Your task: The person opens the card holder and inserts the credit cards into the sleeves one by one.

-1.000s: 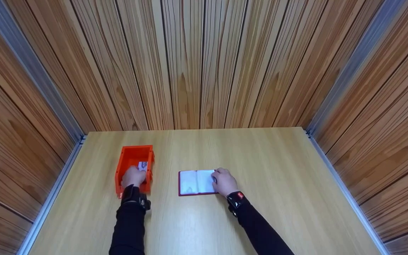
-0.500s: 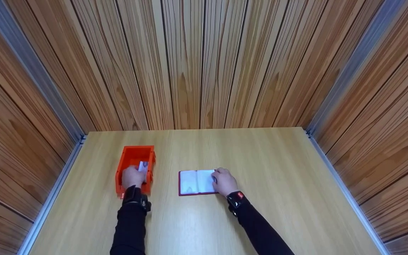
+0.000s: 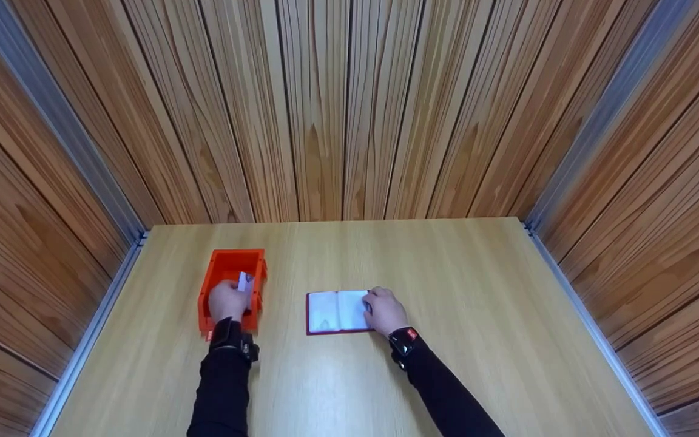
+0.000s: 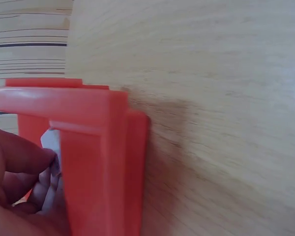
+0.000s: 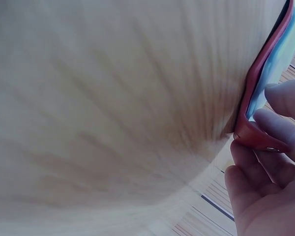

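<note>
An orange open-topped bin [image 3: 238, 250] stands on the left of the table, and my left hand [image 3: 227, 301] reaches down inside it. Thumb and fingers there pinch a small pale printed card [image 3: 245, 283]; in the left wrist view a white corner of the card [image 4: 50, 140] shows beside the bin wall [image 4: 83, 162]. An open booklet with a red cover and whitish, shiny pages [image 3: 324, 312] lies flat at the middle. My right hand [image 3: 386, 311] grips its right edge, with the thumb above the page and fingers around the red cover [image 5: 253, 135].
The light wooden table [image 3: 446, 261] runs to a plank wall [image 3: 349, 121] at the back. Plank walls with metal rails [image 3: 592, 337] close off both sides. Bin walls rise around my left hand.
My left hand has shifted slightly within the bin, and the card it pinches has risen and tilted more upright. The right hand and the booklet have stayed put.
</note>
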Demonstrator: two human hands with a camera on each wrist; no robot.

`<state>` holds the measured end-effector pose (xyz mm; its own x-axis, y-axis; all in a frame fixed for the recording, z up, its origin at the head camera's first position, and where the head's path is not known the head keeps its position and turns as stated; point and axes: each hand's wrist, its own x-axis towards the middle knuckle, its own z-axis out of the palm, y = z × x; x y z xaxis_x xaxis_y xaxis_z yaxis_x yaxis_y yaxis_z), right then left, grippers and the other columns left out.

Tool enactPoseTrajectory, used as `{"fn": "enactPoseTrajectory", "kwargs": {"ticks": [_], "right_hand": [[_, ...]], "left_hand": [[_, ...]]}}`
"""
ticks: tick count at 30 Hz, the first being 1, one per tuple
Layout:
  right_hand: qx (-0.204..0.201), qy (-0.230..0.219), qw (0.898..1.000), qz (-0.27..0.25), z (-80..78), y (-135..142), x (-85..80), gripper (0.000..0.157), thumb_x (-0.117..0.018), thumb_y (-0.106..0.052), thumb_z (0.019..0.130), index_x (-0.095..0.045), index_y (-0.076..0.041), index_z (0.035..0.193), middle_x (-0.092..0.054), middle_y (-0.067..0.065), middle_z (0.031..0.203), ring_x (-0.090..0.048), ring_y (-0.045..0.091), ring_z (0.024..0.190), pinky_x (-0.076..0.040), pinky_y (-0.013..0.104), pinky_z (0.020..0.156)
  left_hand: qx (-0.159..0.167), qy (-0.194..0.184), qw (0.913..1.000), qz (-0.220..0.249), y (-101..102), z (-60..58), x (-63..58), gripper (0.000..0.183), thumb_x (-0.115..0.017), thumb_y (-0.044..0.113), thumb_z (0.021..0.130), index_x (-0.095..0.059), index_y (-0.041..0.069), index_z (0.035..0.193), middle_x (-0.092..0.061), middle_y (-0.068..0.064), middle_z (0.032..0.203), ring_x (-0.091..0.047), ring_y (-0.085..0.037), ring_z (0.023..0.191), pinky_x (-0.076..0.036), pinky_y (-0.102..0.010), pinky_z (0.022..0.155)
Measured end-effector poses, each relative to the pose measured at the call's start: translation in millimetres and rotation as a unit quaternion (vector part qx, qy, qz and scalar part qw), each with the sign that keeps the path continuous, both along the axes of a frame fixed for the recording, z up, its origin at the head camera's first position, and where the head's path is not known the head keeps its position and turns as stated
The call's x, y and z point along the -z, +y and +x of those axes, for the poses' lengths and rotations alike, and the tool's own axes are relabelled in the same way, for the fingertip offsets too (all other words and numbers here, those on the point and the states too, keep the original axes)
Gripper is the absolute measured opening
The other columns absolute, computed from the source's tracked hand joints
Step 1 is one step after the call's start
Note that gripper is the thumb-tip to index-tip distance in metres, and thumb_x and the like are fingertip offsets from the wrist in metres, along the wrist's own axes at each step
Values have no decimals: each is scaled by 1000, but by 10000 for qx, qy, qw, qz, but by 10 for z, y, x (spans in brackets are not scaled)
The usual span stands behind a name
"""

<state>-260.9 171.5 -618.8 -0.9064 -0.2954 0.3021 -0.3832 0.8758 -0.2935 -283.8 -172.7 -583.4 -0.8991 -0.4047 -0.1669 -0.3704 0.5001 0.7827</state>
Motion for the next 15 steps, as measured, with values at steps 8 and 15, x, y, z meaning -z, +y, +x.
{"fn": "enactPoseTrajectory", "kwargs": {"ticks": [8, 15], "right_hand": [[63, -6, 10000, -40, 0, -7, -2, 20, -77, -7, 78, -72, -1, 96, -63, 14, 100, -61, 34, 94, -53, 44, 80], [53, -2, 10000, -12, 8, -8, -3, 22, -77, -7, 77, -71, -1, 97, -63, 14, 101, -60, 34, 95, -53, 44, 80]], "left_hand": [[-172, 537, 9969, -556, 49, -29, -188, 27, -55, -1, 90, -64, -6, 114, -62, -23, 108, -55, -38, 99, -45, -50, 91], [-486, 1056, 9918, -523, 113, -23, -385, 28, -53, -3, 93, -62, -6, 119, -55, -22, 111, -52, -36, 104, -42, -51, 95]]}}
